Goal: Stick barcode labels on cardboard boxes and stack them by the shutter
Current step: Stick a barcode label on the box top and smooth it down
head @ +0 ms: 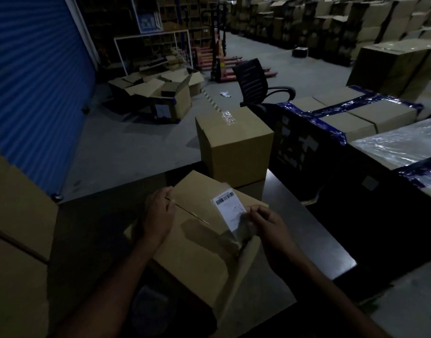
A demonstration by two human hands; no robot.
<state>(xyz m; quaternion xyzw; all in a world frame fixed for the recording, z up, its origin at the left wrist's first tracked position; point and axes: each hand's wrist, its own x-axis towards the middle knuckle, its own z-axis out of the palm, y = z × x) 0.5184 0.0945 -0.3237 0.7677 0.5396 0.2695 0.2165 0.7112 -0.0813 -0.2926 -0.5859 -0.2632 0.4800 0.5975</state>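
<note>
Pinching the white barcode label (230,209) by its near edge, your right hand (268,224) has its fingers closed on thin, floppy paper, likely sticky underneath, so keep it taut as you lay it. Your left hand (158,215) rests flat, fingers relaxed, on the brown cardboard box (199,242) on the dark surface (307,230); it looks stiff and light. Beyond stands a second taped brown carton (234,147); the blue shutter (36,89) lies far left.

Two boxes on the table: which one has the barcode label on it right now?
The near box under both hands: the barcode label lies on its top, pinched by the right hand. The far box shows only clear tape.
</note>
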